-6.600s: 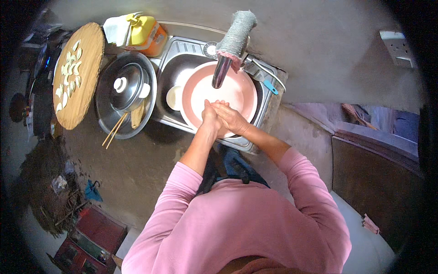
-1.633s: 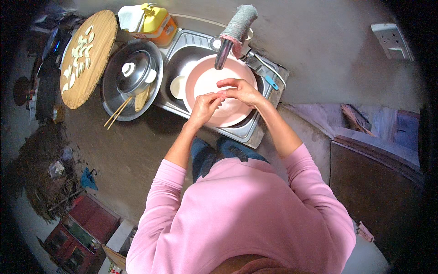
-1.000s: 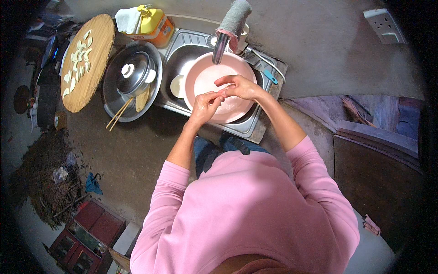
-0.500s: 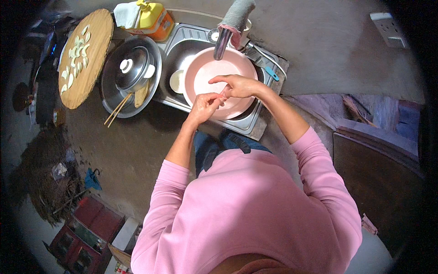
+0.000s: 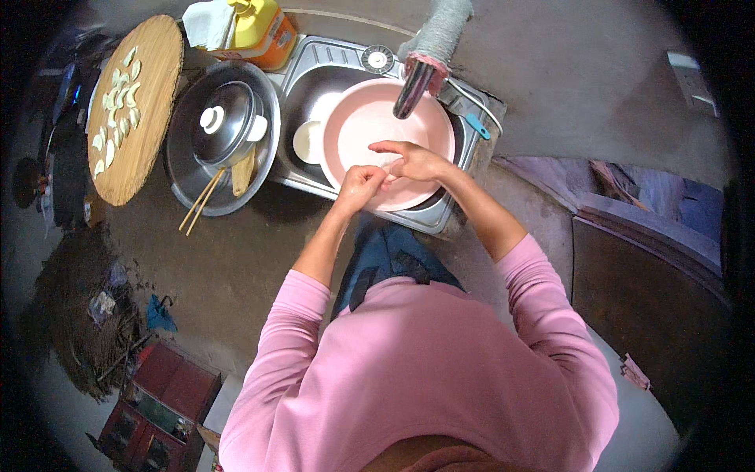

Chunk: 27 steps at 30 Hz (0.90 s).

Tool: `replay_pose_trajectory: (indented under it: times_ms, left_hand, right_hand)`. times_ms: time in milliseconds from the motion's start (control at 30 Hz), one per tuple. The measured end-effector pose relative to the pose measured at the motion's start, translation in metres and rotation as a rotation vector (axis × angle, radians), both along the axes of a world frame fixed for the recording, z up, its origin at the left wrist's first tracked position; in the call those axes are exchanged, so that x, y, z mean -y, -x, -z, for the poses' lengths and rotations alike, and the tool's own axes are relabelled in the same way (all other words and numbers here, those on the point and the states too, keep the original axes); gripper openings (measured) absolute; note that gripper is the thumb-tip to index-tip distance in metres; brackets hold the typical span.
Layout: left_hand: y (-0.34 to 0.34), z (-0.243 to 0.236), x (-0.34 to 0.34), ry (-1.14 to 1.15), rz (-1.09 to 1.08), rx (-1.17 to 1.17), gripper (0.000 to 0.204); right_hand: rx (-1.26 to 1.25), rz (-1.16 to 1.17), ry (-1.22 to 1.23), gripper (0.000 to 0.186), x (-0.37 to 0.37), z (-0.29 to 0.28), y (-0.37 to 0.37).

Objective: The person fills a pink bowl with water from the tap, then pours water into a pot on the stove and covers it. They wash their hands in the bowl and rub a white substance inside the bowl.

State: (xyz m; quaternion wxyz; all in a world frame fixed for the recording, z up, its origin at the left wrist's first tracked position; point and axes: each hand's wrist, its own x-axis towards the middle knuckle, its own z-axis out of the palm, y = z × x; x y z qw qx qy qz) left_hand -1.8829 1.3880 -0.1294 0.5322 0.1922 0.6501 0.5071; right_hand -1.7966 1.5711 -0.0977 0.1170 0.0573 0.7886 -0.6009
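Over the near part of a pink basin (image 5: 442, 126), both hands meet. My left hand (image 5: 362, 183) is closed, its thumb and fingertips pinched together against the fingers of my right hand; whatever lies between them is too small to make out. The right hand (image 5: 417, 162) has its upper finger stretched out to the left, while its other fingers bend down to the left hand. The basin stands in a steel sink (image 5: 303, 98), under a tap (image 5: 413, 90) wrapped in grey and pink cloth. Whether it holds water I cannot tell.
Left of the sink, a large metal basin (image 5: 182, 177) holds a lidded pot (image 5: 228, 130), with chopsticks (image 5: 202, 200) over its rim. Beyond, a round wooden board (image 5: 149, 126) bears several pale crescent pieces. A yellow-orange jug (image 5: 263, 35) and a blue-handled brush (image 5: 477, 126) flank the sink.
The view has shifted a little. Both hands stay together over the pink basin; the left hand's fingers have drawn in more tightly against the right hand's.
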Motion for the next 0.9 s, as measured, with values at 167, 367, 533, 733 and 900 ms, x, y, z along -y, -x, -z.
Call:
replay_pose_trajectory:
  times_ms: [167, 367, 533, 733, 900]
  left_hand:
    - [0.018, 0.076, -0.026, 0.201, 0.164, -0.930, 0.029]
    - [0.017, 0.072, -0.036, 0.482, 0.730, -0.837, 0.023]
    - [0.010, 0.119, -0.030, 0.435, 0.216, -0.535, 0.014]
    - [0.019, 0.086, -0.030, -0.040, -0.106, 0.150, 0.015]
    - [0.027, 0.055, -0.038, -0.136, -0.009, -0.063, 0.016]
  right_hand:
    - [0.261, 0.663, 0.088, 0.051, 0.002, 0.148, -0.015]
    - [0.384, 0.714, -0.441, 0.028, 0.038, 0.214, -0.014]
    - [0.339, 1.158, 0.856, 0.025, 0.042, 0.180, -0.014]
    - [0.167, 0.992, 1.156, 0.042, 0.030, 0.118, -0.024]
    - [0.141, 0.896, 1.092, 0.043, 0.017, 0.086, -0.019]
